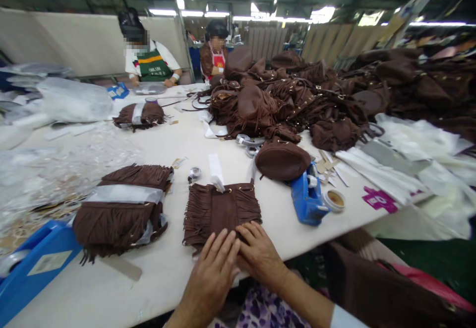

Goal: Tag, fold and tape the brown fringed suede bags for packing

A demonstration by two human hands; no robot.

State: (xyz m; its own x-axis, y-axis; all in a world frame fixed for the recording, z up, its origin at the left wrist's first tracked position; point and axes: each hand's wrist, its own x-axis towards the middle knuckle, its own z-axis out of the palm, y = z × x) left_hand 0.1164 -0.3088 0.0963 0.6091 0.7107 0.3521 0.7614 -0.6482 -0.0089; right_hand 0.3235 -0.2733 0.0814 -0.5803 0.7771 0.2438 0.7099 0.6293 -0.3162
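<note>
Brown fringed leather-like bag (224, 206) lies flat on the white surface (159, 288) before me, my left hand (213, 268) and right hand (262, 256) resting on its near edge, fingers nearly together and unclamped, with a blue plastic tape dispenser (308, 199) to its right.

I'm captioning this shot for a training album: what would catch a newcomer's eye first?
Probably the huge heap of dark brown fringed bags across the far right of the table. Next, the two hands pressing a fringed bag at the near edge, and the bright blue tape dispenser to its right.
</note>
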